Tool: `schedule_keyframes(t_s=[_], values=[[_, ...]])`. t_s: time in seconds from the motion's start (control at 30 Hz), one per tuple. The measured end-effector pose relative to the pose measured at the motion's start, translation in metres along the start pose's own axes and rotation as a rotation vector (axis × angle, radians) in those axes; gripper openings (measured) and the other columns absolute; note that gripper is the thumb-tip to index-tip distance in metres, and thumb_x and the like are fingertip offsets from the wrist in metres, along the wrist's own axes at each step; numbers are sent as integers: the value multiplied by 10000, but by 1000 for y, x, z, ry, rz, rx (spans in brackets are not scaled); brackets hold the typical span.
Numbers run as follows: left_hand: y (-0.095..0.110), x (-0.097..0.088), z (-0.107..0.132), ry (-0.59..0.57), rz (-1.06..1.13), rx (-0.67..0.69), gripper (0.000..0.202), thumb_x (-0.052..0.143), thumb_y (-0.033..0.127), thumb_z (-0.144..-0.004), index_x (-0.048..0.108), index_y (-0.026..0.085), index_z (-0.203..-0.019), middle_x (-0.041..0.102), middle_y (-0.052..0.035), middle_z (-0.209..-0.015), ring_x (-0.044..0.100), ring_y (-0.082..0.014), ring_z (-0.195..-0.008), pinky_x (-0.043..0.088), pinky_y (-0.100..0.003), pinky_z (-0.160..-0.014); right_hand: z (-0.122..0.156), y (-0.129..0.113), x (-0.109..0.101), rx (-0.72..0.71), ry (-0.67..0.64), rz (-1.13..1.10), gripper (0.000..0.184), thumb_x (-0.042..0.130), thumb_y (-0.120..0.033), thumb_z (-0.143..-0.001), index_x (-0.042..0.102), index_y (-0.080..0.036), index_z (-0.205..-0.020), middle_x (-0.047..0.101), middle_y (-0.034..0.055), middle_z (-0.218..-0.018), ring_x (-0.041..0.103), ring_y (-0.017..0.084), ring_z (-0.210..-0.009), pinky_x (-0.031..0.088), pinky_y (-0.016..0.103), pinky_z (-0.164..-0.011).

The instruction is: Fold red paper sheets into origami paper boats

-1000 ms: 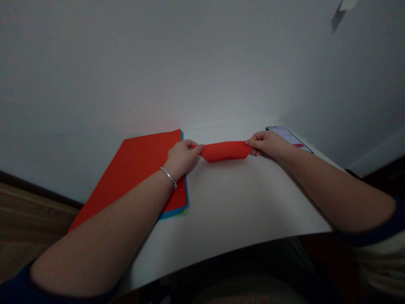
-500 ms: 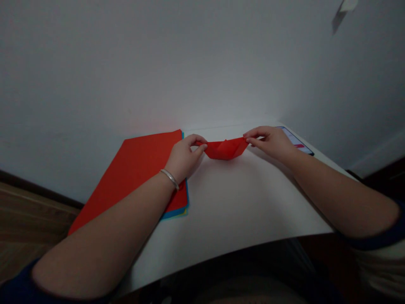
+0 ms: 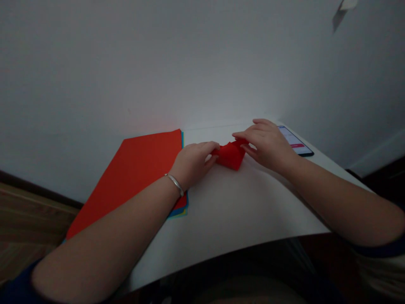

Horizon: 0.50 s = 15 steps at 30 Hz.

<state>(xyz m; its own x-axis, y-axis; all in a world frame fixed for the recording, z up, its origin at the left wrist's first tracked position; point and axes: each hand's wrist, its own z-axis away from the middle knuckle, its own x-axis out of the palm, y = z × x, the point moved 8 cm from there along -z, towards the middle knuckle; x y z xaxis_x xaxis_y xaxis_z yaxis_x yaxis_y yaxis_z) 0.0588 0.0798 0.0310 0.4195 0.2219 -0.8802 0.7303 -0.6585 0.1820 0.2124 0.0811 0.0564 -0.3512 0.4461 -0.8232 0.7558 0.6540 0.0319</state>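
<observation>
A red folded paper boat [image 3: 230, 156] is between my two hands, over the middle of the white table. My left hand [image 3: 198, 162], with a silver bangle at the wrist, pinches the boat's left end between thumb and fingers. At the other end, my right hand [image 3: 264, 143] has its thumb at the near side and its fingers over the top, closed on the paper. The boat is turned at a slant, its lower corner pointing toward me. The fingers cover both of its ends.
A stack of coloured paper [image 3: 139, 164], red on top with blue and yellow edges below, lies at the left of the white table [image 3: 240, 219]. A phone [image 3: 295, 141] with a lit screen rests at the right. Behind the table rises a pale wall [image 3: 202, 63].
Both hands have come closer together along the boat. My left hand has moved right and slightly nearer, the right fingers have shifted over the top, and the boat has turned at an angle.
</observation>
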Motion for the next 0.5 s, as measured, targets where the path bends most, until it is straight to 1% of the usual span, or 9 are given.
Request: schedule_keyframes(t_s=[0.07,0.13,0.17,0.23,0.3,0.37,0.43,0.5], values=[[5,0,0,5,5,38,192,531,211,-914,612,200,-1087,722,-62,-1108,682,-215,-989,518,-330,-854,-1,-12,0,-71,-16,17,346,516,-173,-908,647,-218,-1226,735,80,-1071,626,239,-996,446,412,-904],[10,0,0,6,31,88,219,499,207,-936,589,201,-1135,696,-70,-1193,672,-207,-1043,517,-320,-873,-1,-24,-1,-131,-40,21,337,481,-172,-937,617,-198,-1244,714,91,-1151,609,233,-1026,459,374,-855],[13,1,1,4,48,103,235,484,206,-946,575,205,-1163,678,-71,-1239,665,-202,-1070,516,-314,-881,-1,-28,0,-139,-73,50,318,477,-180,-945,615,-189,-1231,713,96,-1148,607,233,-1023,459,357,-825],[15,2,1,-9,66,109,249,485,210,-951,556,220,-1190,660,-63,-1280,664,-193,-1082,516,-301,-874,0,-29,5,-104,-164,149,257,484,-200,-946,632,-182,-1155,729,97,-1065,625,235,-951,443,331,-731],[15,4,2,-35,37,86,214,512,224,-943,569,225,-1149,698,-55,-1195,688,-196,-1007,518,-293,-820,1,-25,10,-40,-270,229,203,508,-233,-935,640,-187,-1082,738,90,-975,643,230,-844,392,314,-628],[14,6,2,-66,-27,56,145,536,247,-935,586,207,-1065,734,-61,-1044,705,-205,-887,505,-285,-729,2,-20,16,21,-368,260,187,526,-276,-922,639,-196,-1047,743,81,-909,645,221,-749,325,305,-562],[13,8,2,-94,-84,37,113,544,269,-934,588,192,-1004,735,-62,-918,700,-204,-787,469,-271,-647,3,-16,20,60,-449,271,194,525,-305,-915,652,-205,-1021,745,76,-861,639,211,-695,279,304,-541],[14,8,2,-109,-115,33,116,536,280,-943,585,190,-998,728,-55,-867,690,-194,-740,438,-259,-610,2,-14,24,83,-512,278,211,512,-326,-913,682,-222,-983,746,70,-842,635,205,-685,263,304,-545]])
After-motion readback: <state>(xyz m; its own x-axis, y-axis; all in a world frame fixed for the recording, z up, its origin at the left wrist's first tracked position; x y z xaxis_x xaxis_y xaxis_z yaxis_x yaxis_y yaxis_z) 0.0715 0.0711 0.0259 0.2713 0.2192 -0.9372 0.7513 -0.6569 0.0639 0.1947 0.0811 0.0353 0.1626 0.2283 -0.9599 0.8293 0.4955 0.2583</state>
